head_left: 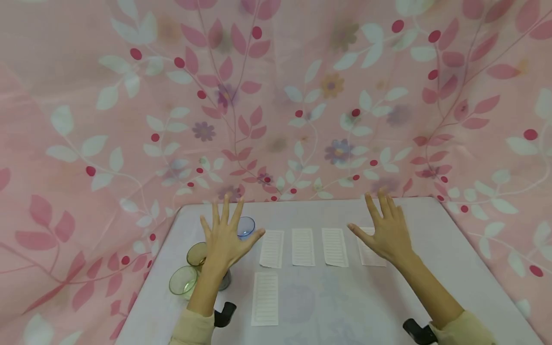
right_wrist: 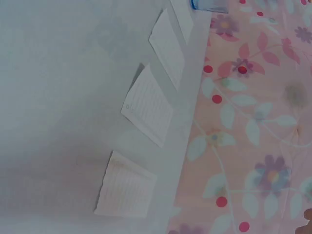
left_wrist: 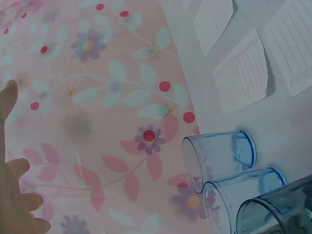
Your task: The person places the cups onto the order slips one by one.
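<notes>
Both hands are raised over the white table with fingers spread, holding nothing. My left hand (head_left: pixel 224 243) hovers at the left, overlapping a group of drinking glasses in the head view. A blue glass (head_left: pixel 246 225) shows behind its thumb, an amber glass (head_left: pixel 196 253) and a green glass (head_left: pixel 183 281) stand left of the wrist, and a dark grey glass (head_left: pixel 225 281) is partly hidden by the forearm. At the right, my right hand (head_left: pixel 391 235) covers part of a lined paper slip (head_left: pixel 372 258). In the left wrist view, transparent blue glasses (left_wrist: pixel 219 158) stand near a dark glass (left_wrist: pixel 282 209).
More lined paper slips lie in a row across the table, among them a middle slip (head_left: pixel 303 247) and a slip with a curled edge (head_left: pixel 335 247). A separate slip (head_left: pixel 265 299) lies nearer the front. Behind the table (head_left: pixel 336 306) hangs a pink floral cloth (head_left: pixel 276 143).
</notes>
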A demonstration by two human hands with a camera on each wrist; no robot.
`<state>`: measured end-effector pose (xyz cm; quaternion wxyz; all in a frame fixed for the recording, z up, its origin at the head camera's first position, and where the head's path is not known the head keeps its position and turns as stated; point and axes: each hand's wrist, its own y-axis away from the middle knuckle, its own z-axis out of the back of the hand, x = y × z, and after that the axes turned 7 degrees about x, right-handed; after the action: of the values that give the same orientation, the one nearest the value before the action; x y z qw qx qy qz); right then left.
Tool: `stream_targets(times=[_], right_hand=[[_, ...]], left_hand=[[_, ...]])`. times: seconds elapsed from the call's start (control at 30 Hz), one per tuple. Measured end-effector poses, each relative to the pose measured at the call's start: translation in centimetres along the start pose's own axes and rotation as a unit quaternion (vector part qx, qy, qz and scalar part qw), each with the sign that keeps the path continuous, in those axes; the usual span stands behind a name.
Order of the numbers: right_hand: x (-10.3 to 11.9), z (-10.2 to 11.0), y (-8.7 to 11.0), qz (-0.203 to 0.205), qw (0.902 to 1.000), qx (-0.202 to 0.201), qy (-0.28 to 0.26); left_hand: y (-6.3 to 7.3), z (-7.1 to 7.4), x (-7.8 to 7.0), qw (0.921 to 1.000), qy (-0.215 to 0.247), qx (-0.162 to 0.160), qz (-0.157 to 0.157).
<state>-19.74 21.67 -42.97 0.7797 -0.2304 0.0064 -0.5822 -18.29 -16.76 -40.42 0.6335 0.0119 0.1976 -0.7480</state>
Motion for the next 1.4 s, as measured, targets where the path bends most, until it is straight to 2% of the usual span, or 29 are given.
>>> stream_targets(times=[0.17, 0.3, 0.4, 0.47, 0.53, 0.67, 0.73, 0.8, 0.97, 1.1, 1.27, 1.4], right_hand=[[0.6, -1.4, -0.2, 0.021, 0.9965, 0.023, -0.078], [1.2, -3.0, -0.3, 0.03, 0.9877, 0.048, -0.146], [1.7, -4.4, -0.3, 0.038, 0.982, 0.06, -0.175], [2.1, -5.4, -0.4, 0.041, 0.9795, 0.067, -0.186], [2.5, -6.4, -0.5, 0.043, 0.9768, 0.074, -0.196], [3.7, -8.5, -0.8, 0.05, 0.974, 0.077, -0.207], [4.4, -9.5, -1.0, 0.06, 0.9721, 0.077, -0.213], [5.0, -10.6, -1.3, 0.071, 0.9699, 0.078, -0.219], [6.5, -13.1, -1.9, 0.094, 0.9631, 0.089, -0.236], [7.4, -14.9, -2.5, 0.107, 0.9611, 0.094, -0.236], [8.4, -16.5, -2.9, 0.128, 0.9584, 0.097, -0.236], [9.1, -17.5, -3.0, 0.136, 0.9572, 0.112, -0.23]], left_hand=[[1.4, -0.4, 0.8, 0.9999, 0.007, 0.0, 0.015], [2.9, -1.0, 1.7, 0.9992, 0.013, -0.003, 0.038], [4.2, -1.5, 2.4, 0.9977, 0.034, -0.019, 0.055], [5.1, -2.0, 3.0, 0.9958, 0.046, -0.052, 0.061], [5.9, -2.5, 3.8, 0.9916, 0.059, -0.1, 0.057], [7.6, -3.4, 5.5, 0.9763, 0.07, -0.2, 0.045], [8.5, -3.7, 6.3, 0.9698, 0.071, -0.227, 0.054], [9.5, -3.9, 7.0, 0.9655, 0.069, -0.24, 0.074], [11.8, -4.5, 8.6, 0.9572, 0.074, -0.245, 0.135], [13.0, -5.0, 9.8, 0.9512, 0.085, -0.238, 0.177], [14.0, -5.5, 11.1, 0.9416, 0.133, -0.213, 0.224], [14.5, -5.8, 11.7, 0.9292, 0.176, -0.185, 0.267]])
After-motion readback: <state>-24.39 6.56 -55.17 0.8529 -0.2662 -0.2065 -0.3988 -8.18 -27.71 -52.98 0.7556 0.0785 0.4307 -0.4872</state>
